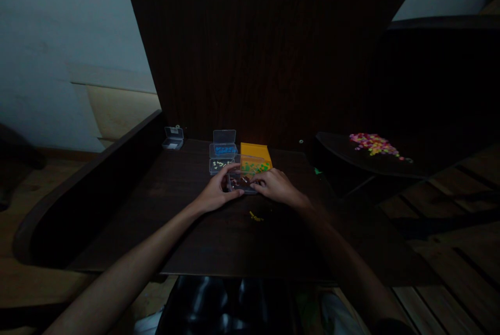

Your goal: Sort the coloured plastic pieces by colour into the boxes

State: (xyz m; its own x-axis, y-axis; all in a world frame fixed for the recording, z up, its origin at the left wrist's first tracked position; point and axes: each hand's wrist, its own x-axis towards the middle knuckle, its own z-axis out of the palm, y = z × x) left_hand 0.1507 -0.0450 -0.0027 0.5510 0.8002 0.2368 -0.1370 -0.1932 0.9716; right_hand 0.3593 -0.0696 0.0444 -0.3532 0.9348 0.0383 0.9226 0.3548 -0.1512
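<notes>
My left hand (217, 189) grips the left side of a small clear plastic box (247, 191), thumb along its near edge. Inside the box lie a few small dark and pinkish pieces, too dim to name. At the box's right side is my right hand (276, 187), its fingers closed together and reaching into the box; what they hold, if anything, is hidden. Just behind stand a clear box with blue pieces (225, 150), one with pale pieces (221, 164), and green pieces (253, 167) by a yellow tray (254, 149).
Several small yellow pieces (255, 216) lie on the dark table (211, 246) nearer to me. An open clear box (173, 140) stands at the far left. A pile of colourful beads (375, 145) rests on a dark surface at the right. A raised wooden side (94, 184) borders the left.
</notes>
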